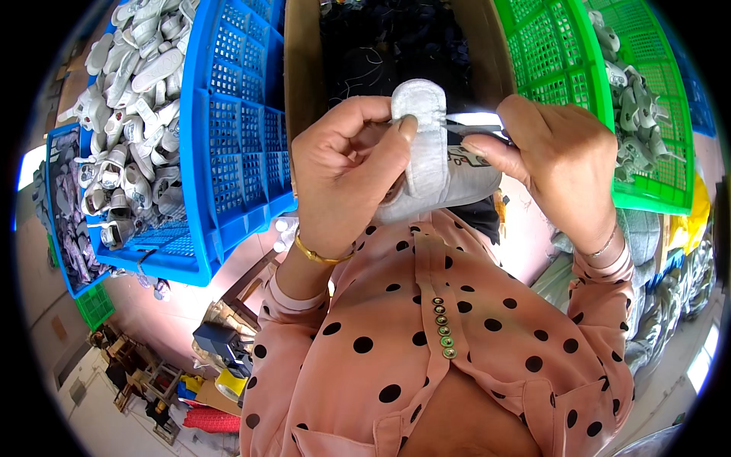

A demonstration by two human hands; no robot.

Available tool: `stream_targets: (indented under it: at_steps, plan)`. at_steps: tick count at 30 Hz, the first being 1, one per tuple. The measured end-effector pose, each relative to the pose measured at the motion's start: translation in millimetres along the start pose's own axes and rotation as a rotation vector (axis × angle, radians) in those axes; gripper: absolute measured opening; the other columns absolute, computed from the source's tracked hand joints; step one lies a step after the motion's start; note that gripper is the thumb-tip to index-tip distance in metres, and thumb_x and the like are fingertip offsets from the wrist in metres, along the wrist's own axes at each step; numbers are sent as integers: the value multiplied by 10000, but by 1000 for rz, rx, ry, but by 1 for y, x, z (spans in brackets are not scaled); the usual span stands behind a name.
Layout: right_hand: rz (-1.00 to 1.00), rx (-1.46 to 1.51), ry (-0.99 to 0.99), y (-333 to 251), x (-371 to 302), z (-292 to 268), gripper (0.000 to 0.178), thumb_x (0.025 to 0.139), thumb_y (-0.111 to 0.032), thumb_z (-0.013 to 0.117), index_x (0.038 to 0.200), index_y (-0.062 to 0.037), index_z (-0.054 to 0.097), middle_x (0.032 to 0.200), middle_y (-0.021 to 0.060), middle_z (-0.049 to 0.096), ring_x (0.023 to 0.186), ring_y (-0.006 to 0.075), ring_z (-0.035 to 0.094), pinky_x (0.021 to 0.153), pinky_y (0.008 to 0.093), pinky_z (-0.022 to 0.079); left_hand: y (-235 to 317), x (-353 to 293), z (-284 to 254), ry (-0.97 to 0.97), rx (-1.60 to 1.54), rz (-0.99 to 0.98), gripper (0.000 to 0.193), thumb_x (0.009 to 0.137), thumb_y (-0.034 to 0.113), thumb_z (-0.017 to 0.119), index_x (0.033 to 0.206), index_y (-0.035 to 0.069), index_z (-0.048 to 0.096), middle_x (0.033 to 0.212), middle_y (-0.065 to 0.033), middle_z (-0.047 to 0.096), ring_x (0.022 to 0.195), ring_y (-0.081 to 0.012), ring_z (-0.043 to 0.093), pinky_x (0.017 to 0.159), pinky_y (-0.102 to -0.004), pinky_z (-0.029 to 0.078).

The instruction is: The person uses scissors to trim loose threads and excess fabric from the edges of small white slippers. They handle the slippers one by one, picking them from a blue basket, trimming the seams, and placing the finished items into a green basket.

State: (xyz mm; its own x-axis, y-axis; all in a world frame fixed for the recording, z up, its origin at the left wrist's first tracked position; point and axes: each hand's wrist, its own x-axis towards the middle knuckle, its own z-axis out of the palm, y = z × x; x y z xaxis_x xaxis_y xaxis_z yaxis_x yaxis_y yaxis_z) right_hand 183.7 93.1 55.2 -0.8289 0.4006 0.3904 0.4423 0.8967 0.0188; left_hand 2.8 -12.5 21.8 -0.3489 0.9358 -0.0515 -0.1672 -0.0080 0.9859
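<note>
A small light-grey fabric shoe (426,164) with a rounded strap is pinched between the thumb and fingers of my left hand (343,156), strap uppermost. My right hand (563,152) is closed around a pair of dark snips (481,131), partly hidden by the fingers. Their tip meets the right edge of the strap; whether the blades are closed cannot be made out. Printed marks show on the shoe near my right thumb. Beneath both hands is an open cardboard box (298,68) with dark material and loose pale threads inside.
On the left stands a blue plastic crate (232,145) heaped with small pale shoes (129,137). A green crate (560,84) on the right also holds pale shoes (633,107). Clear plastic bags (655,320) lie at the lower right, beside a yellow bag (694,221).
</note>
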Motion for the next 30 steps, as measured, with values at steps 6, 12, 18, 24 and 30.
stream_targets:
  at_steps: [6,12,18,24,30]
  plan:
    - [-1,-87,-16,-3,0,-1,394,721,-432,742,687,-106,523,540,55,462,488,243,504,454,345,387,-2,-1,0,-13,16,19,112,888,18,651,977,-47,635,692,-21,637,541,6,499,445,-165,346]
    - [94,236,-77,8,2,5,369,821,-404,700,765,-66,564,540,24,457,489,170,483,465,300,377,-4,0,-1,-23,57,35,120,894,27,650,986,-50,640,674,-5,622,544,13,488,447,-162,345]
    - [353,1125,-38,7,3,29,359,853,-321,737,873,8,594,642,44,525,575,96,480,523,262,406,-6,8,-4,-135,133,10,165,935,83,621,1050,-34,639,675,26,597,563,14,471,475,-159,357]
    - [419,1125,-20,-5,5,47,216,918,-178,659,838,2,571,637,5,461,596,47,404,515,234,376,-4,14,-2,-204,14,5,225,959,99,588,1145,-27,593,790,-10,645,672,-17,552,583,-174,449]
    - [516,1297,42,-10,5,47,260,984,-187,569,791,-13,548,624,-22,443,587,28,395,514,213,348,-15,13,-3,-229,232,230,217,909,74,650,1103,-16,617,845,-69,695,720,-70,627,637,-211,501]
